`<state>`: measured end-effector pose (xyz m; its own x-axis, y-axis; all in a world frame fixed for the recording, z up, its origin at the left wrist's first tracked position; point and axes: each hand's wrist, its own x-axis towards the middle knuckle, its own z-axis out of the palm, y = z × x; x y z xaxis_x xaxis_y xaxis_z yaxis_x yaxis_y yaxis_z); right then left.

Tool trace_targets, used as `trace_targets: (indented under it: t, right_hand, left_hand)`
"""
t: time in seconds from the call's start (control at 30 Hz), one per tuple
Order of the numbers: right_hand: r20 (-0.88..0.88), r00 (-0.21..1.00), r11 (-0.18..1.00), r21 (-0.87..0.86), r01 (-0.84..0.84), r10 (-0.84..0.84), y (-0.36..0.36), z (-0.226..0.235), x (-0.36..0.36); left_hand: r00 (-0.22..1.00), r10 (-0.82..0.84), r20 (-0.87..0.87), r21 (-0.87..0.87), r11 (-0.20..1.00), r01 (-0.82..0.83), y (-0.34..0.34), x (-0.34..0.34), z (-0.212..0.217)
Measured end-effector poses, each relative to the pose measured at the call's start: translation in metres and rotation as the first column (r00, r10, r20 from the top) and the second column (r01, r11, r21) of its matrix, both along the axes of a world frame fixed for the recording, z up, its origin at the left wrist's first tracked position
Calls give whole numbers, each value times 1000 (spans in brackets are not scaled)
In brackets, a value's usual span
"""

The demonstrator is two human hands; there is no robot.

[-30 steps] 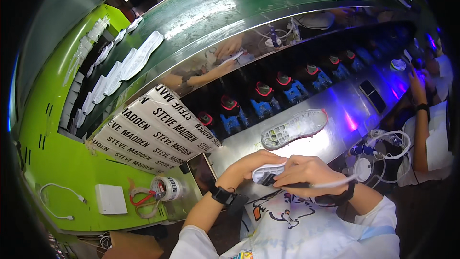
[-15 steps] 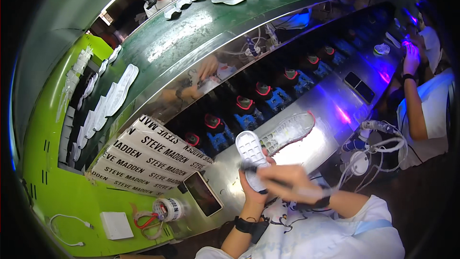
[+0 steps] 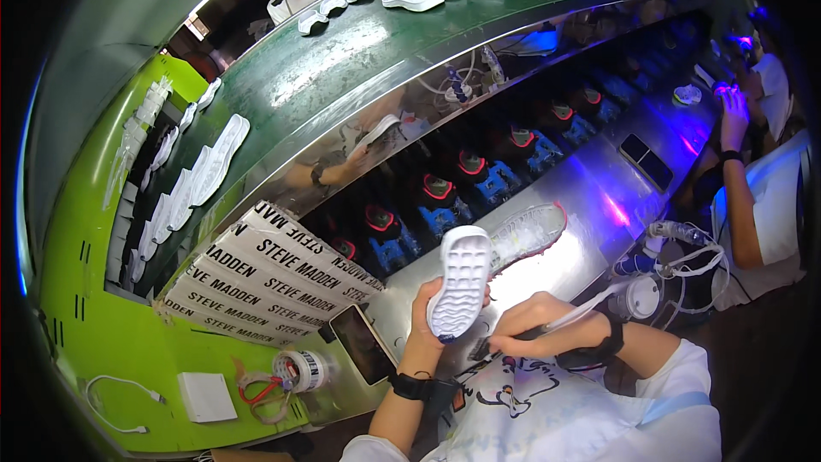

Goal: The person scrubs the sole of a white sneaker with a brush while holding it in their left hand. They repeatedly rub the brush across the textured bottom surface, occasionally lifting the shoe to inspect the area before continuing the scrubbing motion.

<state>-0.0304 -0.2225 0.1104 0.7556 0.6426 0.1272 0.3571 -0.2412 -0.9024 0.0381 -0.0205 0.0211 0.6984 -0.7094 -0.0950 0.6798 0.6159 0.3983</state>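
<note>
My left hand is closed around a white shoe sole, held upright with its treaded, wavy-grooved face showing. To the right of it and lower, my right hand grips a brush with a dark tip, close to my shirt and apart from the sole. A pale tube runs up and right from this hand toward the hoses. Behind the held sole, a grey shoe with a red edge lies on the metal bench, partly hidden.
White soles line a green conveyor. Dark shoes with red collars stand in a trough. Left are a printed box, a phone, a tape roll and scissors. A co-worker's hand works at right.
My right hand has drawn the brush down and away from the sole. My left hand has raised and turned the sole, showing its tread more fully.
</note>
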Motion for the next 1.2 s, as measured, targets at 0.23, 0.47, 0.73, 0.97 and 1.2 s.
trace_targets:
  t: [0.23, 0.47, 0.73, 0.97, 1.2]
  right_hand:
    - [107, 993, 999, 1, -44, 44, -11, 16, -4]
    - [92, 996, 999, -41, -9, 13, -32, 13, -5]
    - [-135, 855, 818, 247, 519, -501, -57, 24, -12]
    - [-61, 839, 473, 803, 363, -541, -41, 48, -10]
    - [-456, 612, 232, 647, 727, -646, -33, 26, -3]
  left_hand:
    - [966, -240, -99, 352, 899, 260, -9, 12, 47]
    - [930, -367, -30, 670, 683, 291, -15, 21, 71]
    - [937, -306, 167, 665, 737, 123, -10, 12, 91]
    - [912, 163, 377, -67, 987, -148, 15, 94, 191]
    - [658, -112, 745, 545, 670, -503, -72, 189, 265]
